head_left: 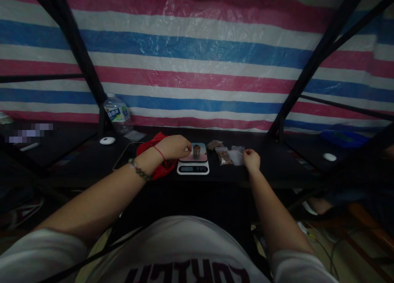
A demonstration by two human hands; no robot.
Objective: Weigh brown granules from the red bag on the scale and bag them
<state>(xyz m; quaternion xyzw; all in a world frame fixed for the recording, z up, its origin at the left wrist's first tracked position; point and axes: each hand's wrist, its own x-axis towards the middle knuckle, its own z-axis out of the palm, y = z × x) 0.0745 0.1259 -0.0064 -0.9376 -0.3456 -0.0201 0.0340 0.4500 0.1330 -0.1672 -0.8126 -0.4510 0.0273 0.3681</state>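
A small metal cup (196,151) filled with brown bits stands on the pan of a white digital scale (193,169). My left hand (176,147) reaches over a red bag (158,173) to the cup's left side, fingers pinched together; what they hold, if anything, is too small to make out. Brown bits show inside the red bag's opening. To the right, my right hand (251,158) pinches the right edge of a pale, clear zip bag (236,156). Beside that lie a zip bag of brown bits (223,156) and another filled bag (214,144).
A large plastic bottle (118,115) stands at the back left, near a clear plastic piece (135,135). White oval objects (107,141) (329,157) lie on either side. Black metal posts (291,84) flank the black table, with a striped sheet (191,61) behind it.
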